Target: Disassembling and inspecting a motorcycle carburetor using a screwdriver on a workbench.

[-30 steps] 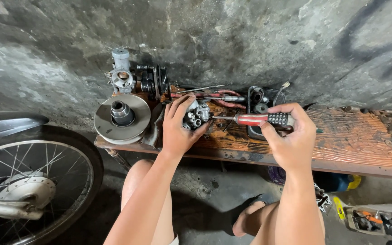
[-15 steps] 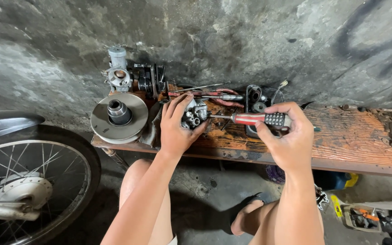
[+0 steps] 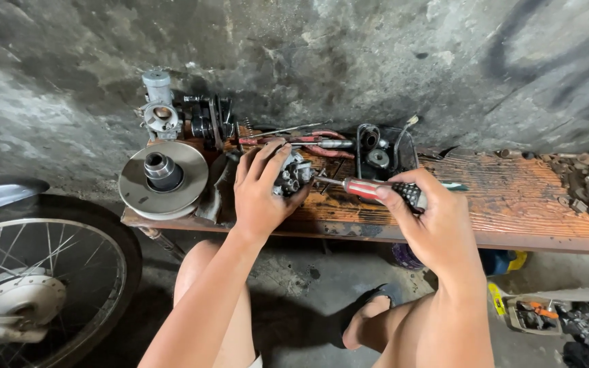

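- Your left hand [image 3: 262, 193] gripped a small grey metal engine part [image 3: 293, 174], pinned on the rusty-orange wooden bench [image 3: 512, 197].
- Your right hand [image 3: 431, 221] closed round a screwdriver [image 3: 369, 189] with a red-and-black ribbed handle, its shaft meeting the part.
- A dull round pulley disc [image 3: 163, 178] lay just left.
- A black open tray [image 3: 383, 151] stood against the rough concrete wall [image 3: 349, 61].
- The bench's right stretch lay mostly bare.
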